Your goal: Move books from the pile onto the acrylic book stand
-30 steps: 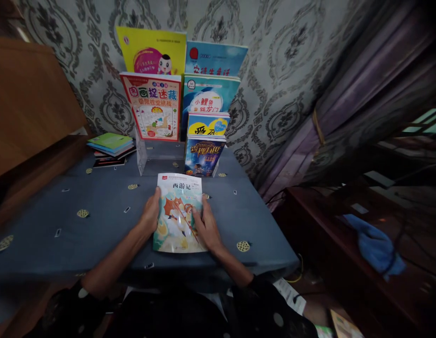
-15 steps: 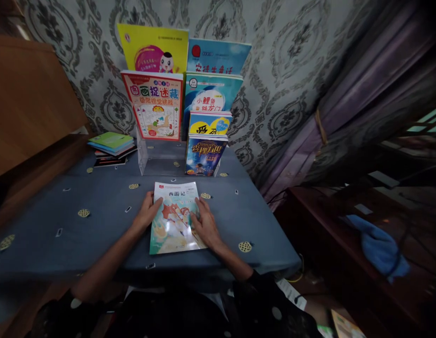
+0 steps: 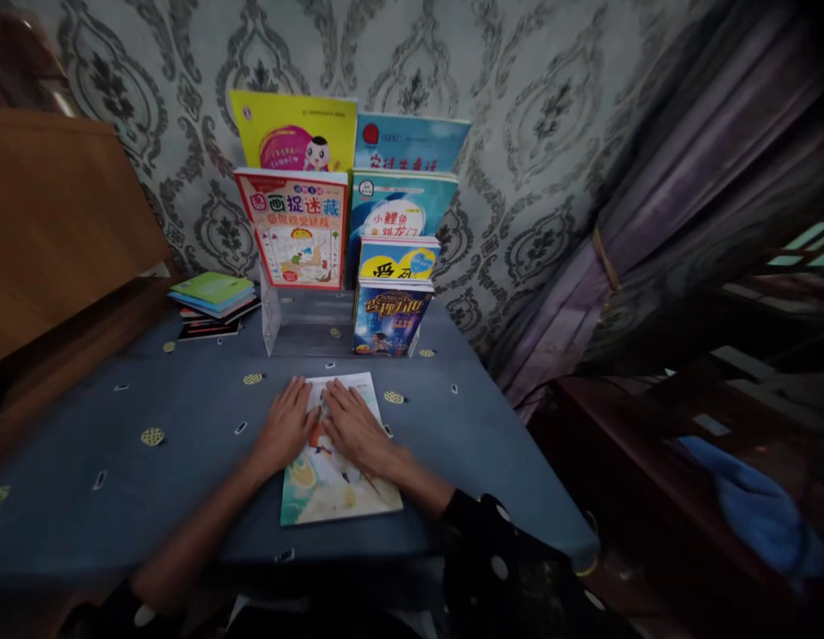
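Observation:
A thin picture book (image 3: 345,497) lies front cover up on the blue tablecloth, near the table's front edge. My left hand (image 3: 289,424) rests flat across its upper left part, fingers stretched out. Flat on the upper middle of the cover lies my right hand (image 3: 355,428), its fingers pointing away from me. Between them the two hands cover the title and much of the picture. Behind the book stands a clear tiered book rack (image 3: 305,339) with several children's books, among them a red-bordered book (image 3: 298,235) and a dark blue book (image 3: 391,319).
A small stack of books (image 3: 216,293) sits at the back left of the table (image 3: 199,453). A wooden panel (image 3: 66,222) stands at the left. To the right are a purple curtain (image 3: 565,293) and a dark red surface with a blue cloth (image 3: 758,506).
Both hands have moved from the book's side edges onto its cover and now lie flat there. The view has tipped up slightly, so everything sits lower.

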The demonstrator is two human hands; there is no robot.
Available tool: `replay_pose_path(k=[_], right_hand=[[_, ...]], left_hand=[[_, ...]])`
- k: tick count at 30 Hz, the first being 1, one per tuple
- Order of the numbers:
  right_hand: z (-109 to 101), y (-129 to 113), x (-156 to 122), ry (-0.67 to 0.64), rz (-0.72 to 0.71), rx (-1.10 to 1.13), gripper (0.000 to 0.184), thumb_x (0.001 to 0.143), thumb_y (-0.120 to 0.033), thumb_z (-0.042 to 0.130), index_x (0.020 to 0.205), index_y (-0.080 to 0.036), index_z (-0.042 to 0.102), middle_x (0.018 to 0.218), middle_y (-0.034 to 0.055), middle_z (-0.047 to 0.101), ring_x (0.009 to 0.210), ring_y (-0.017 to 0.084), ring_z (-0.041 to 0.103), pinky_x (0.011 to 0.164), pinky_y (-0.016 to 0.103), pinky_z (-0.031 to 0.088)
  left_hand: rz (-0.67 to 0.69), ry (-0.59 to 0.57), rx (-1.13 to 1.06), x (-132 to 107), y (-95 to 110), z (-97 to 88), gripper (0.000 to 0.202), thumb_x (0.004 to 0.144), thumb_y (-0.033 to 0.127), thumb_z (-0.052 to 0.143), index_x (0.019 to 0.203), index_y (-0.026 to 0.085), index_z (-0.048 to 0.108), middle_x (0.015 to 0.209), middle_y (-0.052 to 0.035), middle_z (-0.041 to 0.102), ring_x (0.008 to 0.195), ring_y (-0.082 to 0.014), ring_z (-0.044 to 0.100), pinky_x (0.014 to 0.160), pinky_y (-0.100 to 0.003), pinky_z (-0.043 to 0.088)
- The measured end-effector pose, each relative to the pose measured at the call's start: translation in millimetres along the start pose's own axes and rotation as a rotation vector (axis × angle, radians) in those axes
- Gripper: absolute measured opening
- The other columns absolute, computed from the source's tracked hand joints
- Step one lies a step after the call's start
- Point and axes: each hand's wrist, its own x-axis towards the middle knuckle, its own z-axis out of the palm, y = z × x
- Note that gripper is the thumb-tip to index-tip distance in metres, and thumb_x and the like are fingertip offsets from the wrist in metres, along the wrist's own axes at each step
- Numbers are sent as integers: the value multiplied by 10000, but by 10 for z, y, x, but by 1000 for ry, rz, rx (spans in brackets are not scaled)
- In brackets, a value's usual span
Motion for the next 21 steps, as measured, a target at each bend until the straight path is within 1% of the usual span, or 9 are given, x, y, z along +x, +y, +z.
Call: replay_pose_path(k=[2, 4, 7, 10, 12, 14, 18, 21], right_hand=[[23, 65, 134, -25, 31, -24, 541, 1009, -296, 405, 1488, -45, 428, 1564, 212, 412, 1505, 270, 307, 1224, 477, 280], [23, 174, 203, -15, 97, -41, 563, 1009, -342, 418, 1489, -47, 430, 1567, 221, 401, 1503, 284, 311, 1220, 492, 278], [-20, 332, 207, -6, 219, -42, 607, 1013, -386, 405, 1496, -19, 411, 1577, 233, 372, 1505, 311, 299, 1218, 509, 270], [-58, 382, 141, -6, 317, -32, 641, 1013, -391, 387, 1509, 15, 373, 1599, 233, 322, 1516, 323, 264, 1222, 507, 263], [-47, 350, 54, 6, 352, -28, 648, 1011, -394, 387, 1519, 8, 359, 1609, 228, 297, 1517, 323, 263, 1224, 511, 256], [2, 287, -84, 25, 358, -24, 648, 1009, -409, 395, 1529, -23, 361, 1617, 217, 280, 1513, 320, 276, 1224, 515, 254], [144, 119, -488, 56, 343, -39, 646, 1010, -456, 397, 1526, -66, 393, 1625, 194, 263, 1512, 329, 274, 1214, 532, 273], [176, -36, -752, 62, 328, -51, 640, 1010, -451, 409, 1530, -77, 392, 1626, 190, 257, 1508, 337, 280, 1213, 535, 280]], left_hand=[[-4, -18, 30, -14, -8, 71, 505, 1000, 346, 350, 1407, 90, 502, 1503, -201, 496, 1434, -304, 422, 1130, -505, 397], [-15, -25, 44, -28, -5, 84, 511, 1000, 333, 348, 1437, 102, 483, 1528, -189, 470, 1450, -291, 404, 1135, -500, 393], [-41, -55, 55, -36, 24, 41, 524, 1000, 328, 346, 1453, 96, 473, 1549, -185, 440, 1459, -289, 393, 1144, -502, 384], [-63, -88, 56, -29, 63, 4, 534, 999, 332, 351, 1459, 87, 466, 1564, -187, 414, 1468, -292, 377, 1157, -501, 370], [-72, -86, 58, -24, 83, 2, 533, 997, 326, 358, 1465, 92, 462, 1567, -185, 409, 1473, -291, 369, 1164, -496, 360], [-85, -81, 65, -19, 97, 12, 530, 995, 318, 360, 1463, 91, 464, 1566, -185, 411, 1472, -294, 369, 1165, -494, 359], [-127, -78, 68, -19, 116, 39, 527, 988, 309, 366, 1453, 83, 470, 1558, -193, 421, 1466, -308, 377, 1168, -503, 349], [-186, -43, 35, -35, 143, 75, 526, 982, 321, 388, 1437, 73, 475, 1551, -224, 420, 1445, -334, 406, 1173, -508, 331]])
